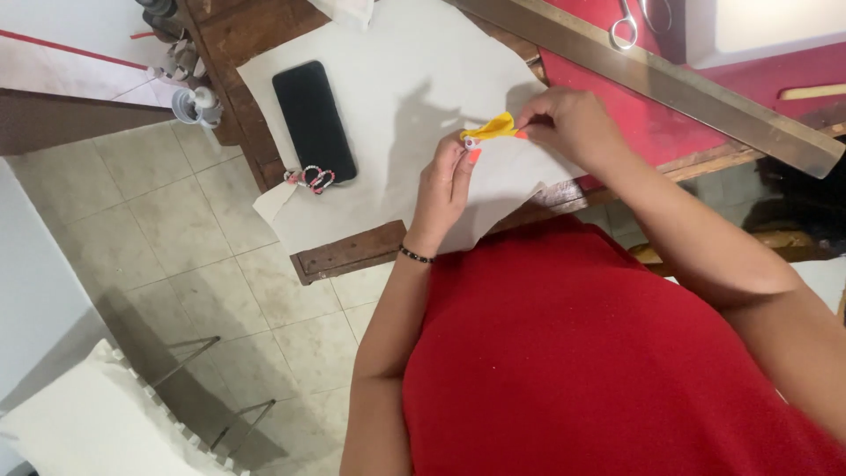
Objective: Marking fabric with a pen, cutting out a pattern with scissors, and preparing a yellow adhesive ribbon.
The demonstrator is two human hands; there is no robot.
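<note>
Wooden table [352,251] over tiled floor [176,229], white paper [414,79] spread; yellow strip [493,128] pinched between left hand [445,181] and right hand [568,123], both closed on it.

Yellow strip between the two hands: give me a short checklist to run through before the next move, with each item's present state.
1. Yellow strip held at both ends: ok. The left hand pinches the near end and the right hand the far end.
2. Strip lifted off the white paper sheet: cannot tell.
3. Small white piece at the strip's left end secure in the grip: cannot tell, too small.
4. Black phone apart from the hands: ok, it lies to their left on the sheet.
5. Scissors away from the hands: ok, they lie on the red surface beyond the metal ruler.
</note>
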